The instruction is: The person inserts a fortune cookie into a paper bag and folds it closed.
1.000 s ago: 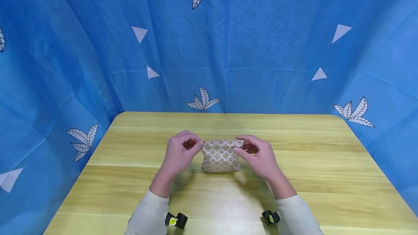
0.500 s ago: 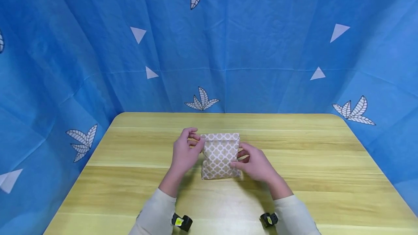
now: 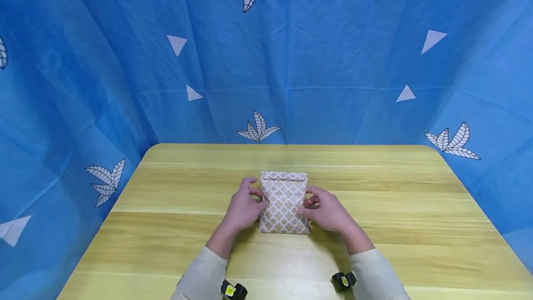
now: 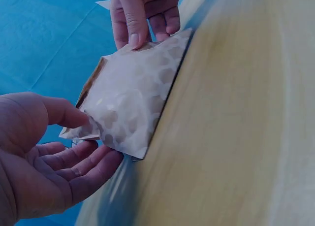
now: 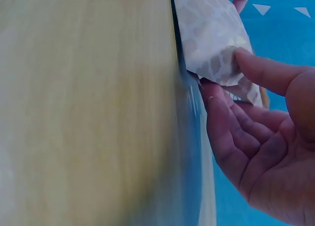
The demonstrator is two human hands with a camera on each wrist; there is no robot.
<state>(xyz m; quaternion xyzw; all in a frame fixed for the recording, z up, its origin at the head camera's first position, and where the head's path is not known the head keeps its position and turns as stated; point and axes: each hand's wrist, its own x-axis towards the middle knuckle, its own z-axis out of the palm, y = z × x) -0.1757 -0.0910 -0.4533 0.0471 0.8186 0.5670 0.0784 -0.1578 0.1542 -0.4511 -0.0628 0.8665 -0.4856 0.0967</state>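
A patterned paper bag (image 3: 284,205), tan with a white lattice print, is held between both hands above the middle of the table, its folded top strip toward the back. My left hand (image 3: 244,206) grips its left side, thumb (image 4: 69,113) on the front face and the other fingers behind and under the edge. On the opposite side, my right hand (image 3: 326,208) pinches the bag the same way, with the thumb (image 5: 261,71) pressing the front and curled fingers (image 5: 231,122) beneath. The bag's back is hidden in the head view.
The light wooden table (image 3: 416,207) spreads out on all sides of the hands. Blue cloth (image 3: 354,59) with white leaf and triangle prints hangs behind it and at both sides. A black wrist camera (image 3: 343,281) sits at each sleeve.
The bag has tipped so its front face shows at full length. My left hand has slid down from the top corner to mid-side; my right hand has also moved lower along its edge.
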